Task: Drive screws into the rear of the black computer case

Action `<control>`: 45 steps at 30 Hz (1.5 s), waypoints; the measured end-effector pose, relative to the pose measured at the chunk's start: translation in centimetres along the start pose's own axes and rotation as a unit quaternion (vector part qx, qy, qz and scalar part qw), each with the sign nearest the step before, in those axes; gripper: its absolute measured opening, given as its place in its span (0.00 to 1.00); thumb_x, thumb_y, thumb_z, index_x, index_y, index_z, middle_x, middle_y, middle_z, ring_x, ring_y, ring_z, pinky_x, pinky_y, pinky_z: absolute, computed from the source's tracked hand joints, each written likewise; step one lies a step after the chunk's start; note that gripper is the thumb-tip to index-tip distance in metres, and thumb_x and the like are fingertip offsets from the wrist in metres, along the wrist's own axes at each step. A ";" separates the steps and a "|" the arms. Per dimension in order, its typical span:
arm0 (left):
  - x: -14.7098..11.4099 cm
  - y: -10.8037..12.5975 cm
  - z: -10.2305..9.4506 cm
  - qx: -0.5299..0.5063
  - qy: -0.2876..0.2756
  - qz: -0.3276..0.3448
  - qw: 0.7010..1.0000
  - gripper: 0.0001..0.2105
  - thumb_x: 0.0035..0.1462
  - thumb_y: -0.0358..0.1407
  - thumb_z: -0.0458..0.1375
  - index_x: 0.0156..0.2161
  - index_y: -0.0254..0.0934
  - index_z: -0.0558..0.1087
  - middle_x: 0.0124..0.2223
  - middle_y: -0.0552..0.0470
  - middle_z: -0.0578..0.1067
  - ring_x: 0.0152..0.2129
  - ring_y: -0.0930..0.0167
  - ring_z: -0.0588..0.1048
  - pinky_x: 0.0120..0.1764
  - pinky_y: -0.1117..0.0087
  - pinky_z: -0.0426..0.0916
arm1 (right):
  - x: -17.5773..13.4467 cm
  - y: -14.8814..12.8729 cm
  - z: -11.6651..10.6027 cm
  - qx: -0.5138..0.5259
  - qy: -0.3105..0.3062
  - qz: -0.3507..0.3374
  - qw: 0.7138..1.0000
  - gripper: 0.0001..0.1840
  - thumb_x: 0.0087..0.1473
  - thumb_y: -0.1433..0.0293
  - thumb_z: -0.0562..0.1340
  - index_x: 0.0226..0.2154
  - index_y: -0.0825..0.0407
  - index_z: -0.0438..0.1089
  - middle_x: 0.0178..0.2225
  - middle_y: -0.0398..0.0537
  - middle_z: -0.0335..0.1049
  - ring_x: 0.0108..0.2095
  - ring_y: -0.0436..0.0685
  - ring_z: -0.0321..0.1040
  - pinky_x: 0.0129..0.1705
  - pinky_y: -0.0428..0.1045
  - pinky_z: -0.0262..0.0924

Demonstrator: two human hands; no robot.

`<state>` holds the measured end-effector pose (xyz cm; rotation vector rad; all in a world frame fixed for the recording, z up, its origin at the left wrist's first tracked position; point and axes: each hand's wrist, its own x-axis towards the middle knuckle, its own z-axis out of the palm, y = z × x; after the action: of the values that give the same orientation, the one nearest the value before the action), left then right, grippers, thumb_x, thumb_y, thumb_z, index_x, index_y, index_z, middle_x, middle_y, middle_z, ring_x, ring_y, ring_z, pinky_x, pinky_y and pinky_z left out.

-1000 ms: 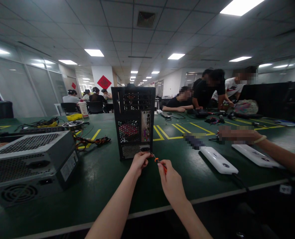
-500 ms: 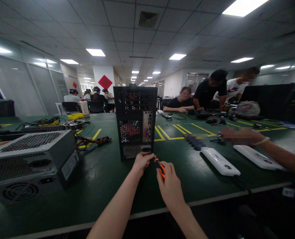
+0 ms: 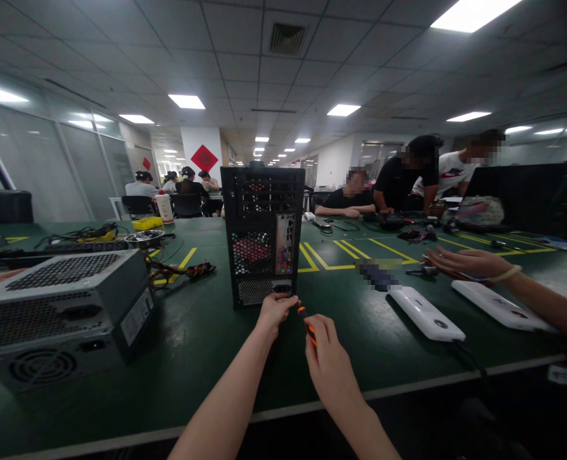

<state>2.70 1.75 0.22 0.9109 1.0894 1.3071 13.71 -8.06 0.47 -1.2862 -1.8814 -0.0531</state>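
Note:
A black computer tower case [image 3: 229,255] stands upright in front of me, its back panel with ports and perforated grilles facing me. My left hand [image 3: 274,313] is by the lower right corner of that panel, thumb and fingers pinched together near the screwdriver's tip. Whatever they pinch is too small to make out. In my right hand [image 3: 330,358] is an orange-and-black screwdriver [image 3: 310,331], its shaft pointing up and left toward my left fingertips. My right fingers are wrapped round its handle. Whether the tip touches a screw cannot be seen.
Two stacked power supplies [image 3: 85,306] stand at left, with bundled cables [image 3: 182,271] behind them. At right lie two white devices [image 3: 424,313] and a blurred dark object [image 3: 378,275]. Another person's hand [image 3: 470,262] reaches in there. Other people sit or lean at the far side.
My right hand and the screwdriver have shifted slightly right and down within the view. My left hand keeps its pinch at the case corner. The view itself has moved a little.

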 end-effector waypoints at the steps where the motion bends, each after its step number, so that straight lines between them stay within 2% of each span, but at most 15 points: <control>1: -0.1 0.1 0.0 0.003 0.001 0.000 1.000 0.21 0.35 0.35 0.62 0.36 0.26 0.64 0.28 0.45 0.74 0.07 0.86 0.53 0.11 0.79 0.41 | 0.0 0.1 0.0 -0.014 0.003 -0.008 1.000 0.13 0.52 0.74 0.45 0.41 0.52 0.56 0.41 0.52 0.55 0.38 0.54 0.63 0.35 0.49 0.62; 3: -0.2 0.3 0.0 0.010 -0.001 0.000 1.000 0.19 0.36 0.36 0.61 0.35 0.26 0.65 0.29 0.45 0.74 0.07 0.86 0.53 0.11 0.79 0.41 | 0.1 0.2 0.2 -0.044 0.010 -0.011 0.999 0.13 0.54 0.72 0.44 0.42 0.52 0.56 0.40 0.51 0.57 0.36 0.53 0.64 0.34 0.48 0.62; 8: -0.3 0.4 -0.2 0.007 -0.029 -0.005 1.000 0.17 0.38 0.34 0.60 0.36 0.26 0.65 0.32 0.43 0.74 0.07 0.86 0.52 0.11 0.78 0.40 | 0.3 0.1 0.6 -0.117 -0.003 0.032 0.993 0.14 0.55 0.67 0.44 0.41 0.52 0.58 0.32 0.49 0.61 0.27 0.53 0.65 0.25 0.47 0.60; 14: -0.1 0.2 -0.3 0.002 -0.023 -0.003 1.000 0.20 0.37 0.33 0.61 0.38 0.26 0.64 0.31 0.43 0.74 0.07 0.86 0.52 0.11 0.79 0.41 | 0.0 -0.2 0.5 -0.042 0.003 0.013 0.999 0.14 0.52 0.70 0.46 0.43 0.52 0.55 0.41 0.52 0.57 0.33 0.54 0.64 0.30 0.48 0.62; 18: -0.2 0.3 -0.3 0.006 -0.027 -0.003 1.000 0.19 0.37 0.35 0.60 0.36 0.27 0.66 0.31 0.44 0.74 0.08 0.86 0.52 0.11 0.79 0.41 | 0.1 -0.3 0.4 -0.036 -0.007 0.010 0.999 0.14 0.51 0.72 0.45 0.42 0.53 0.55 0.38 0.52 0.59 0.34 0.54 0.65 0.31 0.49 0.62; 24: -0.3 0.5 -0.4 0.030 -0.043 0.005 0.999 0.12 0.42 0.35 0.56 0.32 0.27 0.68 0.31 0.44 0.73 0.07 0.86 0.52 0.11 0.78 0.40 | 0.5 -0.2 0.3 -0.057 0.000 0.043 0.997 0.12 0.53 0.69 0.45 0.41 0.54 0.55 0.35 0.51 0.62 0.32 0.54 0.66 0.29 0.48 0.62; 33: 0.3 -0.2 -0.7 0.027 -0.029 0.011 0.999 0.10 0.44 0.32 0.51 0.34 0.28 0.66 0.28 0.47 0.73 0.07 0.85 0.54 0.11 0.78 0.40 | 0.5 -0.2 -0.1 -0.012 0.009 0.005 1.000 0.14 0.50 0.73 0.48 0.41 0.52 0.55 0.41 0.52 0.58 0.40 0.55 0.62 0.37 0.50 0.61; 40: 0.3 0.0 -0.7 0.005 -0.022 -0.008 1.000 0.11 0.43 0.32 0.53 0.34 0.29 0.65 0.30 0.46 0.74 0.07 0.84 0.55 0.11 0.79 0.41 | 0.8 0.0 -0.2 -0.061 0.004 0.033 0.998 0.13 0.54 0.65 0.45 0.40 0.53 0.57 0.35 0.50 0.65 0.31 0.54 0.67 0.26 0.47 0.60; 45: -0.1 0.3 -0.6 -0.009 -0.059 -0.004 0.998 0.12 0.41 0.33 0.56 0.33 0.28 0.64 0.33 0.43 0.74 0.08 0.85 0.54 0.11 0.79 0.40 | 0.5 0.0 -0.1 -0.021 -0.017 0.050 0.998 0.13 0.54 0.65 0.45 0.41 0.53 0.55 0.38 0.50 0.63 0.34 0.55 0.66 0.30 0.48 0.61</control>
<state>2.01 1.66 0.30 0.9560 0.9872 1.2388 13.75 -7.70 0.88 -1.4151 -1.8504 -0.0186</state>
